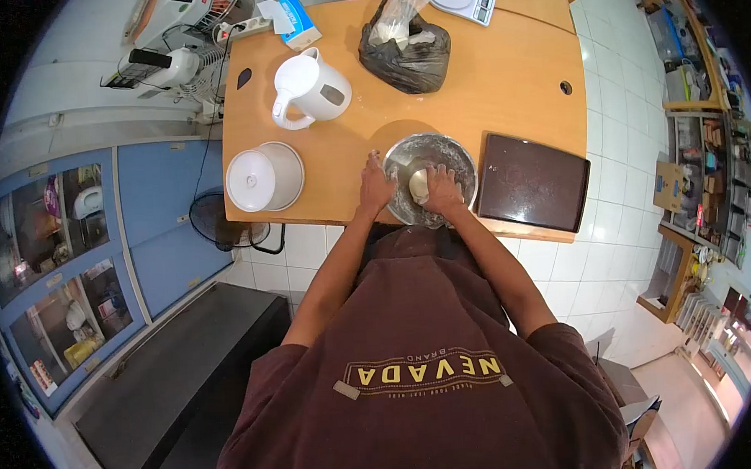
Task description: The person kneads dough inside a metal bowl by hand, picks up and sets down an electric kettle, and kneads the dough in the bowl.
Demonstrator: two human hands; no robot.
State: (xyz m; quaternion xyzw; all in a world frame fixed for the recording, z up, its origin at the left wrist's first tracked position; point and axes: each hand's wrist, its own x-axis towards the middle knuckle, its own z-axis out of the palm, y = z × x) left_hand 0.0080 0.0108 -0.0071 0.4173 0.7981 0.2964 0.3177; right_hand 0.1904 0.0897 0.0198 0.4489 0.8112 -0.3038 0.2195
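Note:
A round metal bowl (402, 206), its inside coated with white flour, sits near the table's front edge. Inside it lies a smooth, pale lump of dough (419, 186). My right hand (443, 191) reaches into the bowl with its fingers curled over the dough's right side. At the bowl's left rim, my left hand (377, 186) holds the side, fingers pointing away from me along the outside. Part of the dough is hidden under my right hand.
Left of the bowl stand a white lidded container (285, 178) and a white electric kettle (319, 86). A dark baking tray (532, 181) lies to the right. Farther back are a black plastic bag (419, 69), a kitchen scale (463, 0) and a blue tissue box (300, 21).

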